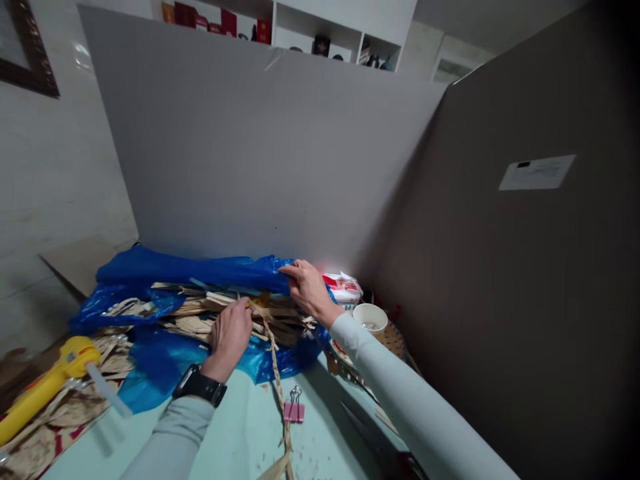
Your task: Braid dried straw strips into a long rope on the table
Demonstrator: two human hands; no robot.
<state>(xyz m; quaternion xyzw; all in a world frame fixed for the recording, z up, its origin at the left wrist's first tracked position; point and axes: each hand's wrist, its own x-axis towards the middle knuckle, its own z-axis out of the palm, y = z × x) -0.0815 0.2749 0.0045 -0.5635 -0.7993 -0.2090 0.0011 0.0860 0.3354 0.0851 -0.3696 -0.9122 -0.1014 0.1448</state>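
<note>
A blue plastic bag (200, 270) lies opened across the back of the table, with bundles of dried, straw-coloured strips (193, 325) inside. My right hand (309, 289) pinches the bag's upper edge between thumb and fingers. Over the strips, my left hand (233, 331) is closed, its fingertips beside the top of a braid (274, 363); what they hold is hidden. That plaited cord runs down towards me over the pale green tabletop. A pink binder clip (294, 411) grips it lower down, where loose strip ends show.
A yellow glue gun (50, 383) with a clear glue stick is at the left, by more dried strips. Scissors (373, 433) lie under my right forearm. A white cup (371, 318) and a red-and-white packet (343, 287) stand right. Grey panels (260, 153) rise behind.
</note>
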